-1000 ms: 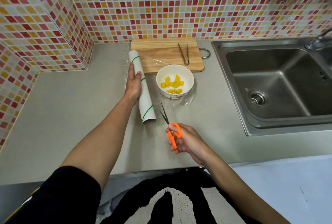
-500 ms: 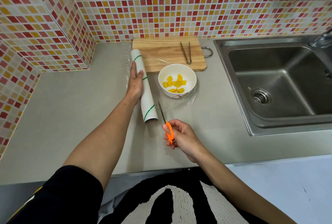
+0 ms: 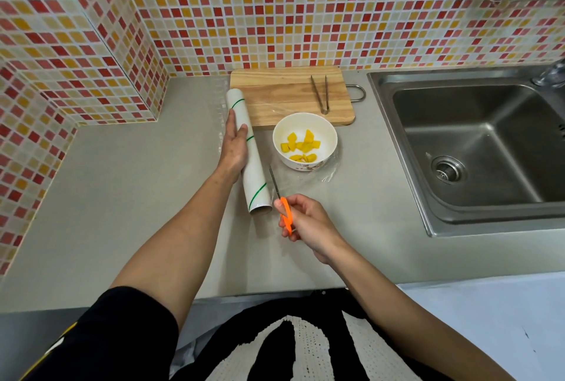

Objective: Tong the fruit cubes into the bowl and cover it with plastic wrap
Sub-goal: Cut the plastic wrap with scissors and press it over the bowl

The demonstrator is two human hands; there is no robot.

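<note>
A white bowl [image 3: 324,133] with several yellow fruit cubes [image 3: 301,146] stands on the counter in front of the cutting board. A sheet of clear plastic wrap [image 3: 328,171] lies spread under and around the bowl. The white roll of plastic wrap [image 3: 255,172] lies left of the bowl, and my left hand [image 3: 234,145] rests flat on it. My right hand [image 3: 308,223] holds orange-handled scissors [image 3: 282,205]. Their closed blades lie beside the near end of the roll, pointing away from me. Metal tongs [image 3: 321,94] lie on the board.
The wooden cutting board [image 3: 275,96] sits against the tiled back wall. A steel sink [image 3: 477,142] takes up the right side, with a tap [image 3: 552,75] at its far corner. A tiled wall corner juts in at the left. The counter's front edge runs below my hands.
The scissor blades were open a second ago and are now closed. My right hand has moved them slightly forward along the roll's near end. My left hand stays on the roll.
</note>
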